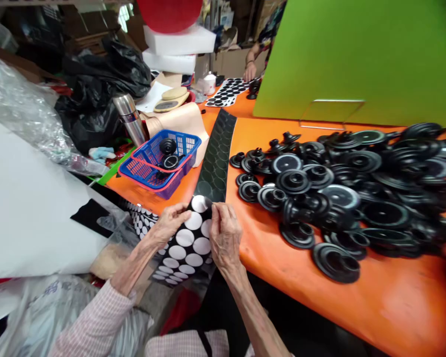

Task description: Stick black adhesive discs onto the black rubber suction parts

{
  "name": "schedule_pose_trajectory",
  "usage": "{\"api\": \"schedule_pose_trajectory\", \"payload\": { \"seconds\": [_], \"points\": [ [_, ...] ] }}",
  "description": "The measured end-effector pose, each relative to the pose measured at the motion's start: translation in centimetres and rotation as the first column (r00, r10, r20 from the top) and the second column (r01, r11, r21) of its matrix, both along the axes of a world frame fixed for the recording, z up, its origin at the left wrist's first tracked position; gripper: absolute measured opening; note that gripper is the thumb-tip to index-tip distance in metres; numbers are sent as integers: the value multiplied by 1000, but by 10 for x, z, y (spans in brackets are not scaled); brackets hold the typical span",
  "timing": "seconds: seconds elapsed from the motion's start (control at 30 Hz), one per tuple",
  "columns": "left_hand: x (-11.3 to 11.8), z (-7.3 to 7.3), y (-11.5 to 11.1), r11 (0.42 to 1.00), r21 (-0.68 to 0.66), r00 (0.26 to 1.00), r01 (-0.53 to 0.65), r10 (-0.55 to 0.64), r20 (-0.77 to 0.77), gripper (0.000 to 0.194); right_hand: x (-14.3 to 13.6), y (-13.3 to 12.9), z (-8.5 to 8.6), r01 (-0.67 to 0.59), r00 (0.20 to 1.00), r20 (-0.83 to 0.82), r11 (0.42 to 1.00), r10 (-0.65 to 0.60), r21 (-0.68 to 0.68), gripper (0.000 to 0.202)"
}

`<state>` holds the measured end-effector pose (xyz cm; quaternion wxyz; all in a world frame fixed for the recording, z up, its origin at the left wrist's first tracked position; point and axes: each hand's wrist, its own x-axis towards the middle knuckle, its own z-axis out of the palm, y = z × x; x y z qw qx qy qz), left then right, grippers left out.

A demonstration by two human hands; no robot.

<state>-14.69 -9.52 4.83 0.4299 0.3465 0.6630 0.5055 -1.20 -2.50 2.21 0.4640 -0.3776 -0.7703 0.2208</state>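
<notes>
A black sheet with rows of white circles [185, 238], looking like a sticker sheet, hangs over the table's near edge. At its left edge, my left hand [170, 225] pinches it between thumb and fingers. My right hand [225, 233] is closed on the opposite edge, fingertips near the top circles. Just beyond both hands, a dark glossy strip with faint round outlines [218, 153] lies on the orange table and meets the sheet. Whether strip and sheet are one piece, I cannot tell.
Many black round plastic parts [330, 193] are heaped to the right on the orange table [275, 267]. A blue basket [152, 181] holds several. Behind stand a steel flask [129, 119] and a green board [357, 59]. Another person's hand [250, 72] rests near a dotted sheet [228, 91].
</notes>
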Motion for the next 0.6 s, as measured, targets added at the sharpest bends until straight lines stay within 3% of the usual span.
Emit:
{"api": "schedule_pose_trajectory", "payload": {
  "seconds": [0.03,0.1,0.13,0.2,0.27,0.33,0.43,0.5,0.57,0.6],
  "points": [
    [2,3,-1,998,-22,989,-54,50,-136,32,5,0,1,22,999,-24,1000,-22,-3,28],
    [9,11,-4,978,2,889,-209,190,-417,35,16,-3,2,32,999,-32,999,-32,-1,27],
    [15,16,-5,969,18,848,-246,224,-481,35,21,-7,3,18,1000,-20,1000,-18,0,26],
    [28,23,-5,984,-23,911,-175,153,-383,32,32,-18,4,-37,999,3,999,37,0,26],
    [43,27,-1,996,-86,996,7,-15,-89,29,41,-30,5,-122,993,-12,992,121,-42,25],
    [56,27,4,995,-80,994,61,-52,100,26,52,-38,6,-190,980,-94,969,176,-161,23],
    [73,29,12,990,-98,987,103,-89,136,24,68,-39,7,-153,964,-264,886,36,-438,23],
    [84,35,19,960,-162,973,230,-227,37,26,77,-34,8,-100,938,-326,807,-119,-581,22],
    [96,42,31,943,-202,919,264,-310,-243,27,85,-28,11,-54,899,-369,775,-238,-630,27],
    [101,45,40,957,-182,861,227,-284,-421,26,90,-25,14,-16,873,-386,775,-297,-632,28]
  ]
}}
